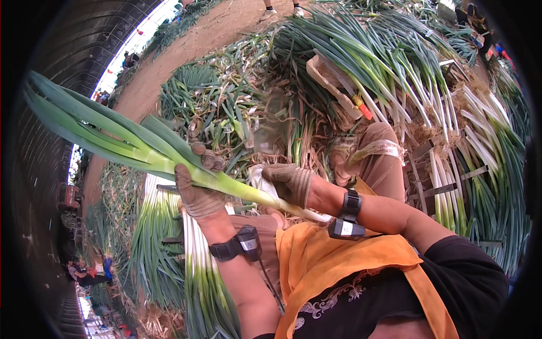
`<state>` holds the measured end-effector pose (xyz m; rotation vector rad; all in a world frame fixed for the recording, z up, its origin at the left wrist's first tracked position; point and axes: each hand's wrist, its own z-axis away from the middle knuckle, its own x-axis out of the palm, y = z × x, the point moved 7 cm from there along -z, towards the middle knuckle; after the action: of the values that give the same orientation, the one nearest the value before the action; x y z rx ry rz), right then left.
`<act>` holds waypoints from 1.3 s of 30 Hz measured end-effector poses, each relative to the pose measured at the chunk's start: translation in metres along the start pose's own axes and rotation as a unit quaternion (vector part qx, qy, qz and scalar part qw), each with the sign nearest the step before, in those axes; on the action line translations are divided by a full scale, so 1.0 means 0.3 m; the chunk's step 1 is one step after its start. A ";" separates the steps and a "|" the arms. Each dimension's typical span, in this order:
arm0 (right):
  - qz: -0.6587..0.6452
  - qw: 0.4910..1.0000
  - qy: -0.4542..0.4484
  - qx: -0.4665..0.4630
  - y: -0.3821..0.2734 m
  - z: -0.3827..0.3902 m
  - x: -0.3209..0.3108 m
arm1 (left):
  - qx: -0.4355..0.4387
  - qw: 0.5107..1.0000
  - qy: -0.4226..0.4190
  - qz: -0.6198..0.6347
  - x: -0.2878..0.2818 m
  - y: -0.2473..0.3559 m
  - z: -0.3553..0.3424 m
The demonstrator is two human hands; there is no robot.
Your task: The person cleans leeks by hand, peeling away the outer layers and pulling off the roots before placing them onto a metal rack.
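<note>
One long leek (228, 184) slants in front of the orange apron (322, 243) in the head view, its leafy top out to the far left and its pale foot ending near the right wrist. The gloved left hand (197, 195) is wrapped around the stalk just below where the leaves fan out, thumb on the near side, fingers on the far side; I'd guess that spot suits because it bears the weight of the heavy top. The right hand (291, 181), gloved too, has its grip closed on a white piece (261, 181) lying against the paler part of the stalk; cloth or peeled skin, I can't tell. Held slantwise like that, the pale lower length probably sits within easy reach of the right hand.

At the left, by the forearm, a bundle of leeks (158, 254) lies white ends far and green leaves near, with metal bars (172, 240) seemingly there to hold it together. Over on the right, a second pile (497, 152) has its roots toward the far side, perhaps so all the ends line up. Farther off, a big heap (350, 51) lies across a pale tray (324, 79), white ends to the right, likely handy for picking up.
</note>
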<state>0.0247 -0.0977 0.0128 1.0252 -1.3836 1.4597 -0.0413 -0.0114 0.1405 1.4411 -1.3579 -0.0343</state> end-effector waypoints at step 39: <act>0.367 0.907 -0.105 0.179 0.204 -0.066 -0.220 | 0.007 0.991 0.000 0.137 -0.182 -0.051 0.009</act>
<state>-0.0143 -0.0822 -0.0691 0.9397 -1.8168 2.2751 -0.0514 0.0219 0.0955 1.2550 -1.5485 0.1542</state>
